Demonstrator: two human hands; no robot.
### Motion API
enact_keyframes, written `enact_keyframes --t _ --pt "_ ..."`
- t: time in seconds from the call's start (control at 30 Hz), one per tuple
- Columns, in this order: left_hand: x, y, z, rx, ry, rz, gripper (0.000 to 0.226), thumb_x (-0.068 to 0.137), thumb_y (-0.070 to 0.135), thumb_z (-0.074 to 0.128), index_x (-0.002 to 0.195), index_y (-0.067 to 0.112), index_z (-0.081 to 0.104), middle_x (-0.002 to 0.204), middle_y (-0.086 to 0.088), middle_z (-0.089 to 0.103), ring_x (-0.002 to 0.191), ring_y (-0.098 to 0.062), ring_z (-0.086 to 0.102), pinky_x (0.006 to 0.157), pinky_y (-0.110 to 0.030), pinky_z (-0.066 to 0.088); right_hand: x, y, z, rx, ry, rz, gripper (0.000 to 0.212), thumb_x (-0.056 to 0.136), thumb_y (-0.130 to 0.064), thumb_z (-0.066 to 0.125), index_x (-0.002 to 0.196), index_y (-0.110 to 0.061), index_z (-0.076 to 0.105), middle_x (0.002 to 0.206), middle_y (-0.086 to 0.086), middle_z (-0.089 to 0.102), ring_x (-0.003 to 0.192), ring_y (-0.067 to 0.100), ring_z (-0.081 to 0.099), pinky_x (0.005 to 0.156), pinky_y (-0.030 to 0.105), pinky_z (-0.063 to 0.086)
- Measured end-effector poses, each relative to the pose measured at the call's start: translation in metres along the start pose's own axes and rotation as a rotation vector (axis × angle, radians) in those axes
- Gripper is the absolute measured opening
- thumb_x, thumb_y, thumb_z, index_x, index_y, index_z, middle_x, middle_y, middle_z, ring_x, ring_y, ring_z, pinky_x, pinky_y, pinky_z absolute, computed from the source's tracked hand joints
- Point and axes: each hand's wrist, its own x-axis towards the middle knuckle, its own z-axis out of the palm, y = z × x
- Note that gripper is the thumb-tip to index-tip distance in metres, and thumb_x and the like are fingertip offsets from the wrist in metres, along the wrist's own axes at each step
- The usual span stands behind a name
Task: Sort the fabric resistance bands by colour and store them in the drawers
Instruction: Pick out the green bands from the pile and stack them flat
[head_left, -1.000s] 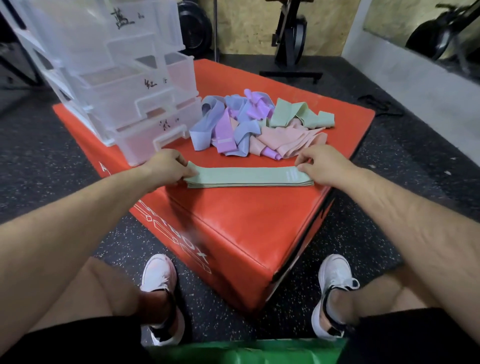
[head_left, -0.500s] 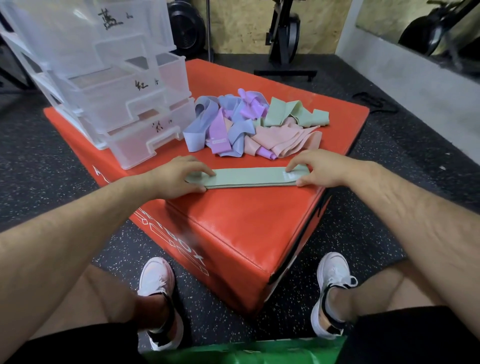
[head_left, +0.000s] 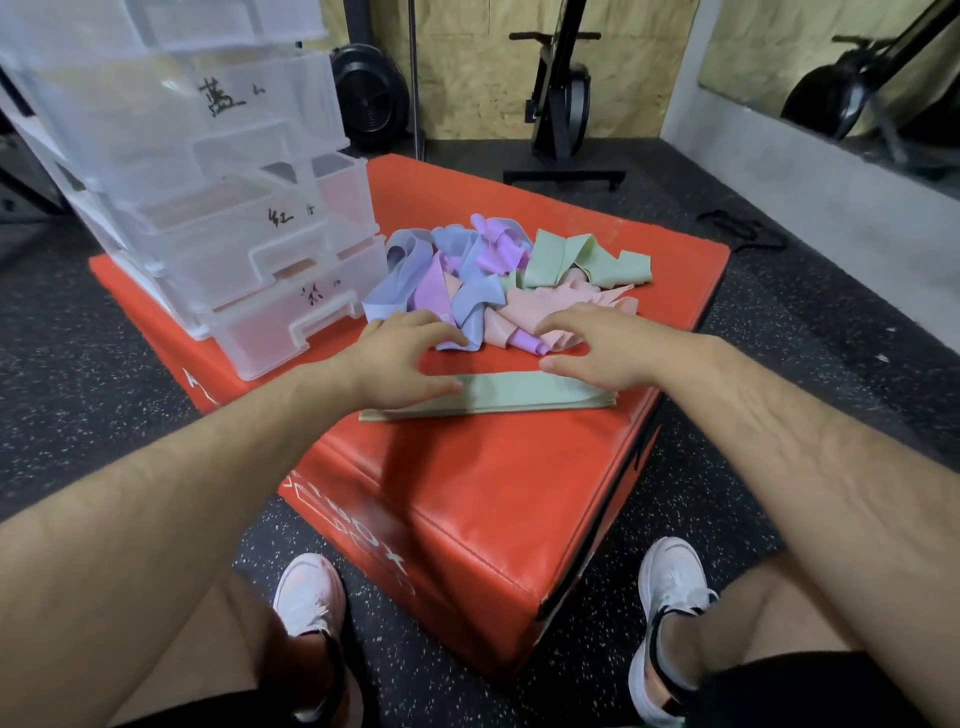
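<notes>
The left hand (head_left: 400, 358) and right hand (head_left: 597, 348) are released, grasping nothing, above the stacked green bands (head_left: 519, 393) on the red box (head_left: 467, 493). Reaching carelessly for the mixed pile (head_left: 493, 280) could drag the stack askew.

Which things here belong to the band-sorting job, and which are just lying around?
Job: flat green bands, mixed pile of bands, drawers, left hand, right hand.
Lying about: exercise bike, weight plate, black strap on the floor.
</notes>
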Motion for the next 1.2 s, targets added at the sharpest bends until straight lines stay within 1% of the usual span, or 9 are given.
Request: enact_keyframes --t 0.13,0.3,0.53,0.7,0.77,0.9,1.03,1.13,1.2 --pt "0.044 0.024 0.000 -0.043 0.095 0.029 0.051 0.083 0.055 0.062 0.130 0.037 0.056 0.127 0.010 0.054 0.121 -0.017 0.048 0.103 -0.041 0.035 0.031 0.005 -0.007 0.075 0.065 0.032 0.045 0.095 -0.045 0.054 0.137 -0.032 0.054 0.142 -0.001 0.051 0.136 0.021 0.042 0.110 0.042 0.037" --pt "0.108 0.037 0.013 -0.052 0.147 -0.005 0.044 0.088 0.036 0.058 0.131 0.032 0.055 0.131 0.007 0.055 0.125 -0.019 0.046 0.108 -0.045 0.034 0.074 0.026 -0.002 0.057 0.098 0.088 0.037 0.100 -0.033 0.048 0.133 -0.022 0.060 0.132 0.006 0.056 0.131 0.025 0.043 0.107 0.037 0.036" --pt "0.162 0.041 0.032 0.024 0.097 -0.044 0.042 0.093 0.035 0.048 0.134 0.027 0.052 0.135 0.001 0.051 0.127 -0.026 0.042 0.105 -0.041 0.026 0.128 0.041 0.018 -0.069 0.143 0.195 0.039 0.100 -0.032 0.037 0.130 -0.026 0.061 0.152 -0.005 0.041 0.141 0.026 0.030 0.113 0.042 0.025" --pt "0.170 0.042 0.036 0.058 0.050 -0.055 0.048 0.089 0.040 0.040 0.132 0.023 0.052 0.133 -0.002 0.051 0.126 -0.026 0.042 0.103 -0.040 0.028 0.142 0.043 0.029 -0.107 0.058 0.240 0.042 0.100 -0.034 0.033 0.128 -0.023 0.063 0.147 -0.006 0.046 0.141 0.026 0.028 0.114 0.042 0.022" --pt "0.170 0.043 0.034 0.036 0.040 -0.066 0.051 0.086 0.042 0.037 0.130 0.022 0.054 0.130 -0.001 0.052 0.124 -0.026 0.043 0.103 -0.040 0.029 0.142 0.042 0.027 -0.083 0.095 0.231 0.041 0.100 -0.031 0.033 0.128 -0.021 0.062 0.145 -0.006 0.049 0.139 0.026 0.031 0.112 0.040 0.023" --pt "0.164 0.043 0.026 0.014 0.057 -0.069 0.041 0.091 0.030 0.050 0.130 0.021 0.051 0.132 -0.001 0.050 0.125 -0.027 0.042 0.104 -0.040 0.029 0.132 0.039 0.015 -0.023 0.224 0.194 0.034 0.100 -0.026 0.035 0.112 -0.017 0.065 0.128 -0.004 0.059 0.125 0.028 0.043 0.103 0.040 0.032" --pt "0.153 0.046 0.013 -0.072 0.120 -0.047 0.046 0.089 0.027 0.054 0.133 0.018 0.048 0.132 -0.003 0.050 0.121 -0.028 0.046 0.096 -0.040 0.038 0.115 0.037 -0.002 0.101 0.289 0.149 0.027 0.095 -0.022 0.050 0.112 -0.018 0.070 0.124 -0.004 0.063 0.123 0.028 0.049 0.102 0.044 0.042" --pt "0.141 0.047 0.004 -0.199 0.164 -0.011 0.045 0.089 0.022 0.059 0.133 0.014 0.048 0.129 -0.004 0.049 0.112 -0.024 0.051 0.085 -0.036 0.045 0.094 0.028 -0.015 0.196 0.325 0.061 0.025 0.093 -0.015 0.058 0.114 -0.012 0.073 0.124 0.001 0.068 0.121 0.022 0.056 0.103 0.034 0.042" --pt "0.132 0.048 -0.002 -0.246 0.219 0.026 0.047 0.092 0.023 0.062 0.135 0.016 0.047 0.131 -0.001 0.050 0.111 -0.019 0.053 0.085 -0.034 0.046 0.076 0.018 -0.026 0.257 0.296 0.006 0.024 0.093 -0.014 0.061 0.114 -0.015 0.073 0.124 -0.004 0.068 0.119 0.014 0.058 0.101 0.027 0.042"
